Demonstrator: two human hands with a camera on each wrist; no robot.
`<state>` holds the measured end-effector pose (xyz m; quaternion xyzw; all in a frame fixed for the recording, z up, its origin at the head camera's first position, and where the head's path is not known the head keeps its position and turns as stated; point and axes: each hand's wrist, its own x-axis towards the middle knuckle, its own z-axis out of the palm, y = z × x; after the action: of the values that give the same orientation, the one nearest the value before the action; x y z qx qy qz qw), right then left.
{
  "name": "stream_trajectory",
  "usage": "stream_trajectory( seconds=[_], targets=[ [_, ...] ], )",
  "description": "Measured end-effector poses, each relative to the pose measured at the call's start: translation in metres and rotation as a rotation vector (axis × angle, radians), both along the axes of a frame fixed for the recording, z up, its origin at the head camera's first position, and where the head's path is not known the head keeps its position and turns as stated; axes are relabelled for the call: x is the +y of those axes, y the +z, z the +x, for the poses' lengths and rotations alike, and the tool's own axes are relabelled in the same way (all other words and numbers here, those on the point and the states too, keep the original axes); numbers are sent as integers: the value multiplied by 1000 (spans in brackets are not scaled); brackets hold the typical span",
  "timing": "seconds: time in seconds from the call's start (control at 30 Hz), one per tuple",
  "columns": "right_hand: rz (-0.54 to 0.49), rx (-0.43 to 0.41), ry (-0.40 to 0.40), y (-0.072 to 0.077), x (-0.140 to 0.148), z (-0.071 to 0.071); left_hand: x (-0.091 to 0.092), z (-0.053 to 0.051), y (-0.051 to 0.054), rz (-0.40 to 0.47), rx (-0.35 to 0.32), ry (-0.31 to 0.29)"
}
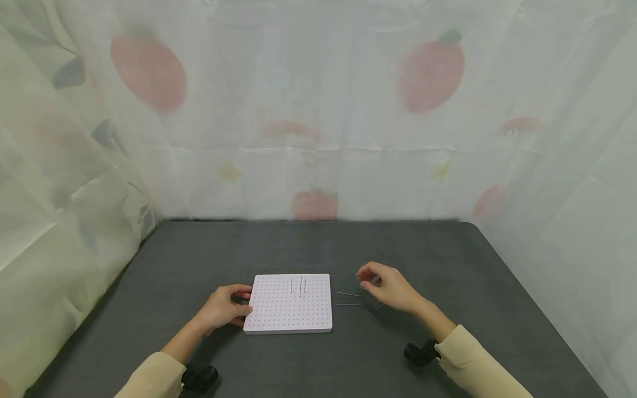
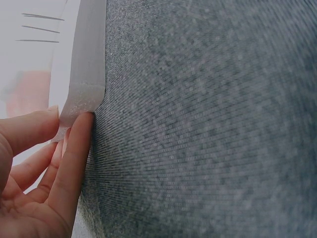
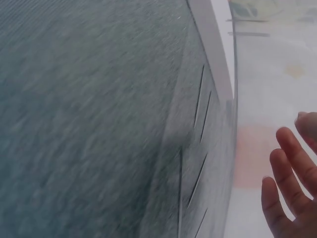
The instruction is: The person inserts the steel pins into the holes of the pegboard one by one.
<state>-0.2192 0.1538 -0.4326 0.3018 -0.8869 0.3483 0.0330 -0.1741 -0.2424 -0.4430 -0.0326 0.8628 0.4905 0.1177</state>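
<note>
A white board with a grid of small holes lies on the dark table; three thin pins stand upright in its far part. My left hand pinches the board's left edge, thumb on top; the left wrist view shows this hand at a corner of the board. To the right of the board, several thin pins lie on the table. Above some of them is my right hand, its fingers loosely bent; in the right wrist view this hand shows no pin between its fingers.
The dark table extends around the board on all sides. A pale curtain with fruit prints hangs behind the table's far edge and along both sides. Each wrist wears a black device, the left one near the table's front.
</note>
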Motion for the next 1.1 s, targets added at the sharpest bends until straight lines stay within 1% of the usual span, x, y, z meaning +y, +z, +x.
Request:
stream_trajectory(
  seconds=[0.1, 0.3, 0.43, 0.63, 0.87, 1.1],
  targets=[
    [-15, -6, -4, -3, 7, 1, 0, 0, 0, -6, 4, 3],
    [-29, -1, 24, -11, 22, 3, 0, 0, -1, -6, 5, -1],
    [-16, -39, 28, -15, 28, 5, 0, 0, 0, 1, 5, -5],
    [9, -79, 32, -21, 36, 8, 0, 0, 0, 4, 3, -6],
    [53, -83, 36, -29, 43, 7, 0, 0, 0, 1, 1, -7],
    [113, -95, 35, -31, 48, 6, 0, 0, 1, -3, 2, -5]
  ],
)
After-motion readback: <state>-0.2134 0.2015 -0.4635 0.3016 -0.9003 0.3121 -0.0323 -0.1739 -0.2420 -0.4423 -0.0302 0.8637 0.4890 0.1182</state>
